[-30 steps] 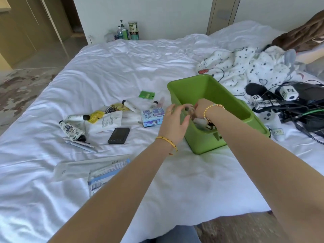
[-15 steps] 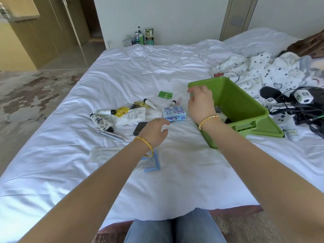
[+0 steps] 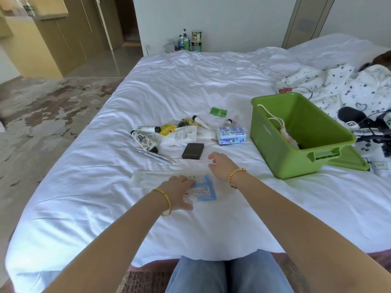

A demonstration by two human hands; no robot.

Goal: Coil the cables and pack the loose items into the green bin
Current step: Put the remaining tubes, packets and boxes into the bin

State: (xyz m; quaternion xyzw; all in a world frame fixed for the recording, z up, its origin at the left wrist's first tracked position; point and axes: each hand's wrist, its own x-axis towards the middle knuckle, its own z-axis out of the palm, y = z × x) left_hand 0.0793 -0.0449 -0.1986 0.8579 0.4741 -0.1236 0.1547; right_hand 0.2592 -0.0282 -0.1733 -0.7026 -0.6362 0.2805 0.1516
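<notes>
**Green bin on the bed, both hands over the loose packets**

The green bin (image 3: 300, 134) is set on the white bed sheet (image 3: 190, 85), to the right of the scattered items, with a pale cord (image 3: 275, 121) draped over its near-left wall and lying inside. Its flat green lid (image 3: 349, 159) is seen on the sheet beside its right end.

The left hand (image 3: 179, 190) is laid flat on a blue-edged packet (image 3: 204, 190), fingers spread and pressing on it rather than closed round it. A long clear packet (image 3: 148, 179) is touched by the same hand at its right end. The right hand (image 3: 220, 166) is held just above the sheet, fingers loosely curled and apart, with nothing gripped (a beaded bracelet (image 3: 236, 174) is worn on that wrist).

Farther out, a black case (image 3: 193, 151) lies just beyond the right hand. Behind it are clustered a patterned tube (image 3: 145, 141), a white leaflet (image 3: 182, 136), a yellow sachet (image 3: 168, 129) and a blue tissue pack (image 3: 231, 135). A small green card (image 3: 218, 112) lies apart, nearer the middle of the bed. Black cables and devices (image 3: 364, 125) are piled at the right edge, beyond the bin.
</notes>
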